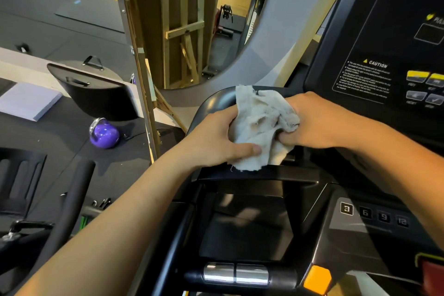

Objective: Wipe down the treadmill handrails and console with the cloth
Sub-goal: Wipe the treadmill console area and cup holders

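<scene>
I count, far left of my hands, one purple kettlebell (104,133). One left hand (217,138) and one right hand (319,122) both grip one cloth (260,125) bunched between them on one handrail (216,101); right of them, one console (389,38).

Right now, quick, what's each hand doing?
Left hand: closed on the whitish cloth, thumb pressed across it.
Right hand: closed, gripping the other side of the same cloth, over the black handrail.
</scene>
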